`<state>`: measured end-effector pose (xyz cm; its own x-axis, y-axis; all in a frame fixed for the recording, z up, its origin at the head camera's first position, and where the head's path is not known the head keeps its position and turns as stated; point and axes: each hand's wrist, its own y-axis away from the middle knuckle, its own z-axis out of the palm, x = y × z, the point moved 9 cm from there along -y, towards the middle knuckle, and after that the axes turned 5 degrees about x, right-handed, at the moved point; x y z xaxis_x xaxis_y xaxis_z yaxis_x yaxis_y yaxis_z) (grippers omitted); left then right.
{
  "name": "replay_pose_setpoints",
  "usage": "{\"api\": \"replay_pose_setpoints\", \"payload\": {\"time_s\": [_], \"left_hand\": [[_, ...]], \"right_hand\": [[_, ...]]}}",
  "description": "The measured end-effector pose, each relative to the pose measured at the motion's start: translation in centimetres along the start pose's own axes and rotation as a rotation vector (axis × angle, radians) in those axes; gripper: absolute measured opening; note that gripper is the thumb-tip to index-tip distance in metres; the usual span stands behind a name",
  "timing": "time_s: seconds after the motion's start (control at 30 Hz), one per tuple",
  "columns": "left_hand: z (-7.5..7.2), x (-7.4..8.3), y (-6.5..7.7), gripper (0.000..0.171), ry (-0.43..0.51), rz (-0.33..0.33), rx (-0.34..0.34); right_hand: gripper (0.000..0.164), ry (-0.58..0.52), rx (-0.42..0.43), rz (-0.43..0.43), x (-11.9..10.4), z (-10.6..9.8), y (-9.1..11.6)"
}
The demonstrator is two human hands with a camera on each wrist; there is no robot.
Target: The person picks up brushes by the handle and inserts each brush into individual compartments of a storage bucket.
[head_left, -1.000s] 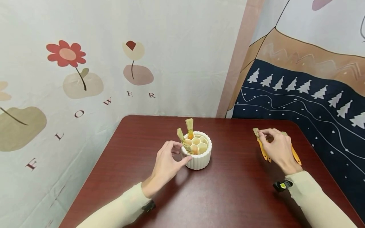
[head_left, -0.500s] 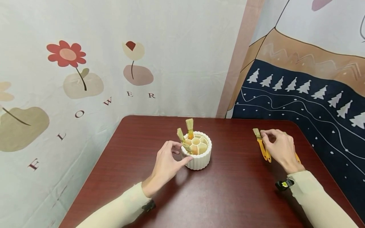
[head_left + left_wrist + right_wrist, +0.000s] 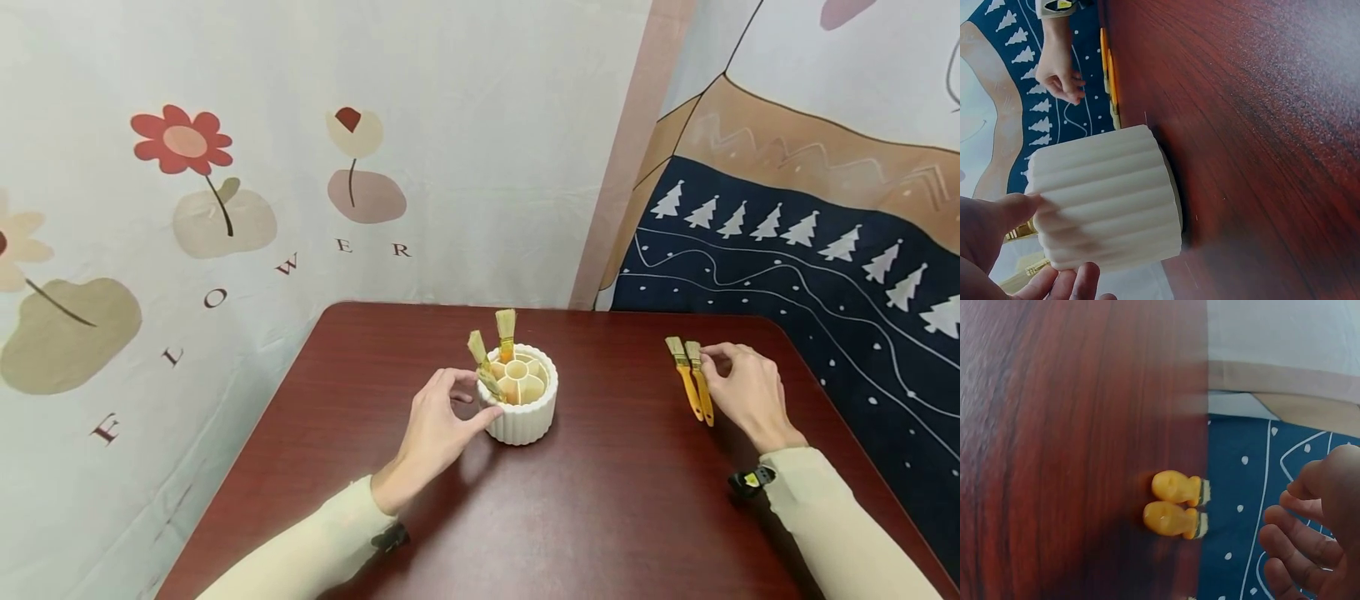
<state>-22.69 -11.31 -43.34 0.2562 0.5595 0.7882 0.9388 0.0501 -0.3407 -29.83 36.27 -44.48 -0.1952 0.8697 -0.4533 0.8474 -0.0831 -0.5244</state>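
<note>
My left hand [image 3: 437, 433] grips a round white ribbed holder [image 3: 522, 426] by its rim, thumb in front and fingers at the left side. Petal-shaped compartments divide the holder's inside, and several paintbrushes, such as this paintbrush [image 3: 506, 327], stand in it with bristles up along the left part. At the right of the table, my right hand [image 3: 744, 392] hovers with loosely bent fingers and holds nothing. Beside its fingertips lie two yellow-handled paintbrushes [image 3: 702, 385], side by side, bristles toward the back. Their handle ends [image 3: 1171, 517] show in the right wrist view.
The dark red wooden table [image 3: 600, 500] has rounded back corners. Behind it hangs a white cloth [image 3: 480, 167] with flower prints; on the right is a navy cloth [image 3: 825, 308] with white trees. Each wrist wears a black band [image 3: 752, 481].
My right hand has drawn slightly right, uncovering the second paintbrush, while another yellow handle on its far side has gone from sight. My left hand stays at the holder, where the brushes shift slightly right.
</note>
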Motion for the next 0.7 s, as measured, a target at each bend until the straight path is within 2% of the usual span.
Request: {"api": "replay_pose_setpoints", "payload": {"time_s": [0.33,0.7], "left_hand": [[-0.2,0.0,-0.3,0.053,-0.026,0.027,-0.013],[-0.3,-0.1,-0.8,0.052,-0.005,0.007,-0.046]], "right_hand": [[0.026,0.040,-0.098,0.056,2.3,1.6,0.1],[0.031,0.044,-0.197,0.120,4.1,3.3,-0.1]]}}
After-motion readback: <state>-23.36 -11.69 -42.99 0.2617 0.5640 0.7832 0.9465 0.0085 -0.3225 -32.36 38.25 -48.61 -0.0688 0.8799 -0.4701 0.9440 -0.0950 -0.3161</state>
